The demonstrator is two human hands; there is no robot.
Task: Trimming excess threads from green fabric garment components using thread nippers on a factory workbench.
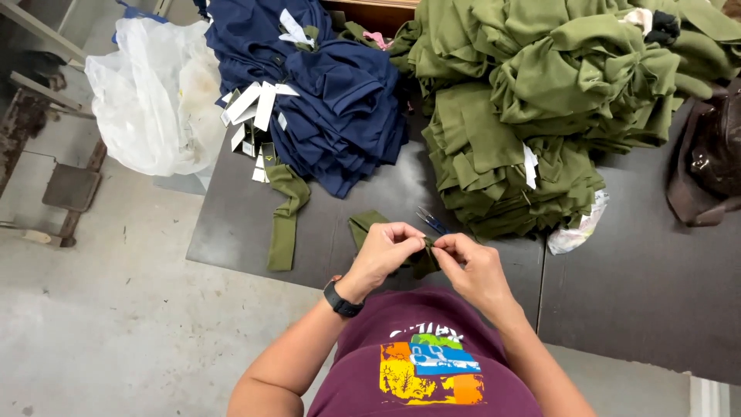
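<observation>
Both my hands meet over the near edge of a dark table (pixel 633 278). My left hand (pixel 384 249) and my right hand (pixel 472 262) pinch a small olive-green fabric piece (pixel 423 262) between their fingertips. The strip's other end (pixel 364 224) lies on the table to the left of my left hand. Small blue-handled scissors (pixel 430 221) rest on the table just beyond my fingers. A black watch sits on my left wrist.
A big heap of olive-green garments (pixel 540 100) fills the far right of the table, a stack of navy garments (pixel 332 100) with white tags the far left. Another olive strip (pixel 285 212) lies at left. A white plastic bag (pixel 154 93) hangs off the table's left side; a brown bag (pixel 710 162) sits at right.
</observation>
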